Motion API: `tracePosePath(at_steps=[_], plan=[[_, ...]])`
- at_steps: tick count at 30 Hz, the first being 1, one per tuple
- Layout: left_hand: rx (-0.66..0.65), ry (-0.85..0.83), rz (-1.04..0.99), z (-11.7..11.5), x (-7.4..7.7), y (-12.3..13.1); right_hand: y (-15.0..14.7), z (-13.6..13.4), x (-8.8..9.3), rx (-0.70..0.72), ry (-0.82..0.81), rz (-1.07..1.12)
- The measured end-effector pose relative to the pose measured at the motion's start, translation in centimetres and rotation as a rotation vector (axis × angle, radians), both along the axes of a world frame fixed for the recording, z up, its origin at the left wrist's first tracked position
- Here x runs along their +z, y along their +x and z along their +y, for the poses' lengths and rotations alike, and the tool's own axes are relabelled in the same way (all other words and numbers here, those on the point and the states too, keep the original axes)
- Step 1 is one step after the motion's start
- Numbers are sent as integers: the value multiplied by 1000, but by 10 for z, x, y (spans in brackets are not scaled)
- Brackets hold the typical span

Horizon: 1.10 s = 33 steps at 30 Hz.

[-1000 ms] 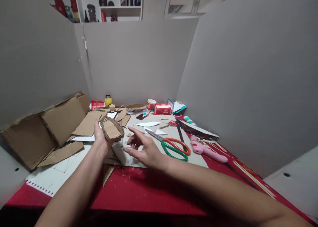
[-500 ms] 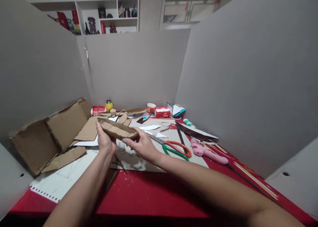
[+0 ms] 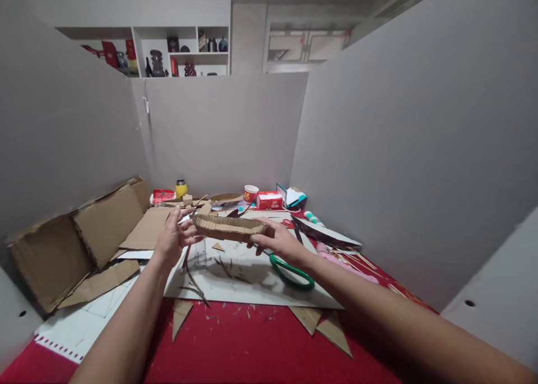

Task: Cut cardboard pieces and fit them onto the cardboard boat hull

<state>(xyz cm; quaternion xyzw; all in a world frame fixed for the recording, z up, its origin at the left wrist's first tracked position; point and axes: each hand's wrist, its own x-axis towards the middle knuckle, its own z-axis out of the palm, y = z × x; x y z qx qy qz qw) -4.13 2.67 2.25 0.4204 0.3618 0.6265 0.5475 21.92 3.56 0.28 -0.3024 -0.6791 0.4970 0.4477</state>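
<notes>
A long boat-shaped piece of corrugated cardboard (image 3: 229,227) is held level above the table between both hands. My left hand (image 3: 173,239) touches its left end with the fingers spread. My right hand (image 3: 275,241) grips its right end with thumb on top and fingers beneath. Under the piece lies a grey cutting board (image 3: 247,277) strewn with thin cardboard slivers. Green-handled scissors (image 3: 292,271) lie on that board just below my right wrist.
Flattened cardboard boxes (image 3: 79,235) lean at the left. A pink glue gun (image 3: 361,269), wooden skewers (image 3: 403,291), a paper cup (image 3: 250,193), a red box (image 3: 269,200) and a yellow jar (image 3: 181,188) crowd the back and right. Cardboard triangles (image 3: 323,325) lie on the red cloth. Grey partitions enclose the table.
The cardboard piece has risen and turned level and sideways. My right hand went from reaching toward it to gripping its right end, and my left hand's fingers have spread at the left end.
</notes>
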Motion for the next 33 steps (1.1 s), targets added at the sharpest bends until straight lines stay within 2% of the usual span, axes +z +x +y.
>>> tracePosePath(at_steps=[2, 4, 11, 13, 16, 22, 25, 29, 33], plan=[[-84, -77, 91, 0, -1, -1, 6, 4, -2, -8, 1, -45], [-115, -112, 158, 0, -4, 0, 10, 9, -6, -36, 39, -96], [-64, -95, 268, 4, -16, 5, 13, 10, -18, -148, 428, -326], [-29, -75, 281, 7, -18, 5, 13, 5, -19, -75, 480, -411], [-6, -46, 313, 9, -18, 2, 15, -3, -15, 93, 458, -514], [-70, -14, 437, 5, -17, 4, 1, 2, -7, -36, 258, -443], [-90, 20, 488, 2, -18, 12, -19, 8, -9, -6, 199, -485], [-101, 64, 551, -1, -21, 22, -46, 17, -14, -5, 208, -470], [-99, 78, 597, 0, -22, 25, -60, 27, -24, 12, 133, -436]])
